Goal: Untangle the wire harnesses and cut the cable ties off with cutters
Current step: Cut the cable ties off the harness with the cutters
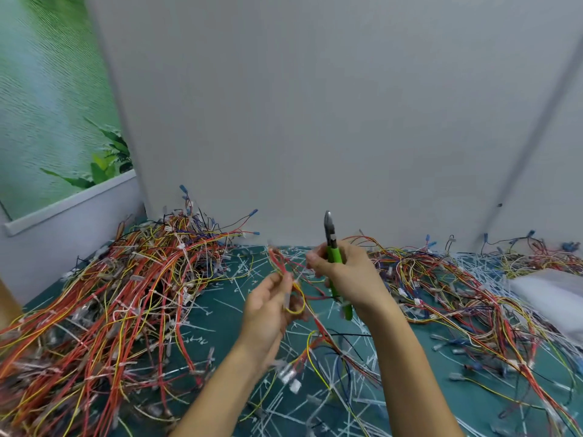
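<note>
My left hand (268, 305) grips a small harness of red and yellow wires (295, 298), held up above the green mat. The harness trails down to white connectors (288, 375) below my wrist. My right hand (345, 272) holds green-handled cutters (332, 250) upright, jaws pointing up and away from the wires. Its fingertips also pinch at the harness near a cable tie, which is blurred. The two hands are close together at the middle of the view.
A big tangled pile of red, orange and yellow harnesses (104, 307) fills the left. More loose harnesses (457, 298) spread to the right. Cut white cable ties (239, 272) litter the green mat (220, 313). A white bag (549, 294) lies far right; grey walls (315, 121) stand behind.
</note>
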The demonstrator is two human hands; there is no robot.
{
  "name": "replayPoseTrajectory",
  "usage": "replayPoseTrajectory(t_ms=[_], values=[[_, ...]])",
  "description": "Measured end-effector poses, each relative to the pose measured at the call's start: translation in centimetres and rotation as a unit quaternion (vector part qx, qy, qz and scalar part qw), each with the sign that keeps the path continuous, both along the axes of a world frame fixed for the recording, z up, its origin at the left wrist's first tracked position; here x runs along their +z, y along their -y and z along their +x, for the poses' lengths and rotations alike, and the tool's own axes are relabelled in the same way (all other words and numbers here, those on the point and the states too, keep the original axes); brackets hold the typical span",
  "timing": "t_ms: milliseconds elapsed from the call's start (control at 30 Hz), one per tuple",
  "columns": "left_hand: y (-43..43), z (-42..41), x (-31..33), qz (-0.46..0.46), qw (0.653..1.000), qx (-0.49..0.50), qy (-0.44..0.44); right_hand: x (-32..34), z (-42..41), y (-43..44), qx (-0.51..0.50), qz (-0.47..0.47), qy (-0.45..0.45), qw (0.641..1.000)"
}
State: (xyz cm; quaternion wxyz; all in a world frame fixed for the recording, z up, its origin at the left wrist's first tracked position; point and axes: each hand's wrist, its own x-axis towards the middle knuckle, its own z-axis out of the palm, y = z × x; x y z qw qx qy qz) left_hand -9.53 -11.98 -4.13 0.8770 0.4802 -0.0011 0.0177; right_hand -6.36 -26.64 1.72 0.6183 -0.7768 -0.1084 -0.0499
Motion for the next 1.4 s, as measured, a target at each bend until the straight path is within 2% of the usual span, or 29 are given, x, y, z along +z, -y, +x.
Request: replayPoseTrajectory(t_ms=[100,167,233,300,367,400,433,500,567,633,700,867,1067,1267,1400], values=[[-0.5,-0.7,-2.6,0.068,0.996,0.055,-0.024,-0.8,0.2,-0.5,0.014,-0.062,-0.006,0.998],[-0.5,-0.4,-3.5,0.077,0.994,0.073,-0.03,-1.2,0.5,-0.7,-0.004,-0.031,-0.014,0.999],[-0.5,0.0,-4.2,0.101,0.991,0.085,-0.037,-1.4,0.9,-0.5,-0.049,0.062,-0.048,0.996],[-0.5,0.2,-4.8,0.121,0.988,0.082,-0.044,-1.7,1.4,0.3,-0.067,0.198,-0.116,0.971],[-0.5,0.4,-5.4,0.128,0.987,0.089,-0.051,-2.4,1.4,1.3,-0.018,0.331,-0.204,0.921],[-0.4,0.5,-5.8,0.129,0.986,0.095,-0.053,-2.9,1.3,1.7,0.009,0.368,-0.239,0.899],[-0.4,0.6,-6.1,0.133,0.985,0.098,-0.054,-3.5,1.0,2.2,0.029,0.368,-0.262,0.892],[-0.4,0.7,-6.4,0.138,0.984,0.102,-0.053,-5.2,0.0,3.1,0.036,0.277,-0.276,0.92],[-0.3,0.8,-6.5,0.129,0.985,0.106,-0.049,-6.6,-1.6,3.5,0.002,0.079,-0.244,0.967],[-0.2,0.8,-6.5,0.122,0.986,0.109,-0.045,-7.9,-3.4,3.5,-0.019,-0.107,-0.189,0.976],[-0.1,0.8,-6.6,0.119,0.986,0.107,-0.043,-8.6,-4.8,3.3,-0.004,-0.186,-0.116,0.976],[-0.2,0.6,-6.7,0.102,0.987,0.119,-0.04,-8.9,-6.0,3.3,0.053,-0.277,-0.011,0.959],[-0.3,0.8,-6.9,0.1,0.987,0.12,-0.033,-9.0,-6.4,3.1,0.082,-0.252,0.024,0.964],[-0.2,0.8,-6.8,0.092,0.989,0.111,-0.019,-9.6,-6.2,3.0,0.091,-0.231,0.029,0.968],[-0.2,0.6,-6.8,0.094,0.99,0.101,-0.009,-10.0,-5.9,3.2,0.098,-0.218,-0.023,0.971]])
